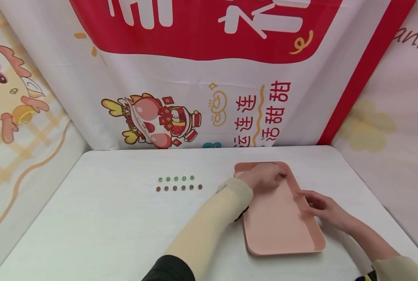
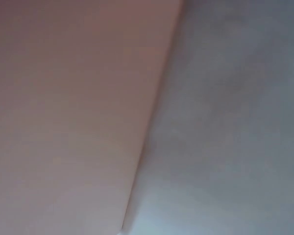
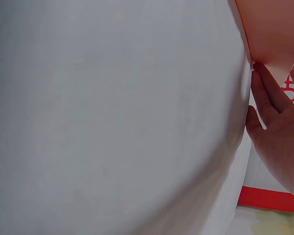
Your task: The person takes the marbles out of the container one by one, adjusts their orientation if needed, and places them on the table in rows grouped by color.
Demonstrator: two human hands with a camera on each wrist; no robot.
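Note:
A shallow pink tray [image 1: 278, 230] lies on the white table, to the right of the middle. My left hand [image 1: 265, 176] reaches across its left rim into the far part, fingers bent down near the far right corner. Whether a small thing is between those fingers I cannot tell. At the tray's right rim, my right hand [image 1: 323, 208] rests with loosely extended fingers [image 3: 269, 93] against the side wall. Left of the tray, small glass beads stand in two rows: several green beads [image 1: 175, 178] behind and several brown and dark beads [image 1: 175, 188] in front.
The white table [image 1: 100, 218] runs back to a printed cloth [image 1: 202, 74] hung behind it. Printed cloth also hangs on the left [image 1: 15, 89] and right [image 1: 381, 89] sides. My left forearm [image 1: 209, 218] crosses the table in front of the tray's left edge.

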